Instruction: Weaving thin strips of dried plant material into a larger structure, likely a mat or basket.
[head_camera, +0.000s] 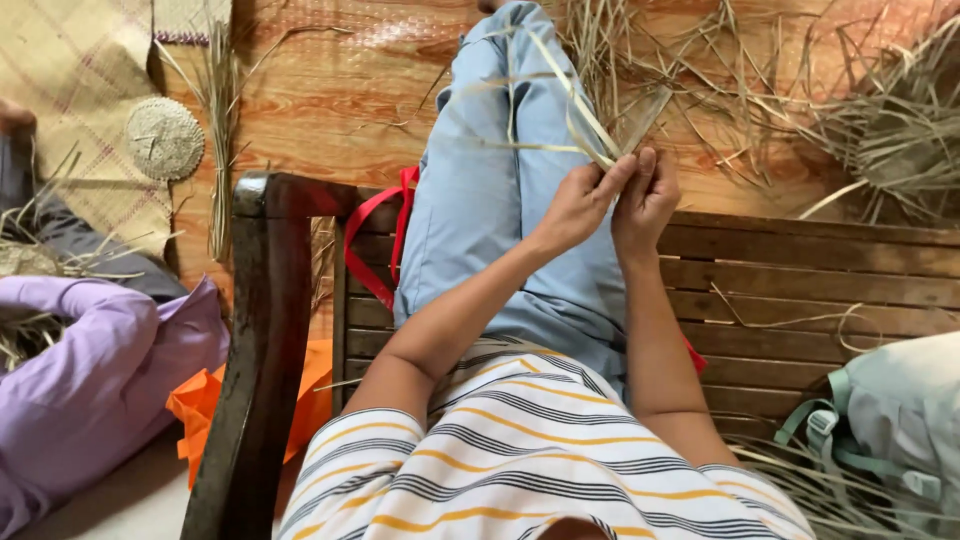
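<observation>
I sit on a wooden slatted bench (800, 270), with my light blue trouser leg (480, 190) stretched forward. My left hand (580, 205) and my right hand (648, 195) are close together above my thigh. Both pinch pale dried leaf strips (560, 95) that fan out over my knee. A flat narrow strip (645, 118) sticks up from between the fingers.
Loose dried straw (880, 120) is heaped on the wooden floor at the upper right. A round woven disc (163, 138) lies on a woven mat (70, 90) at the left. Another person in a purple sleeve (80, 380) sits at the left. A pale green bag (890, 420) rests on the bench.
</observation>
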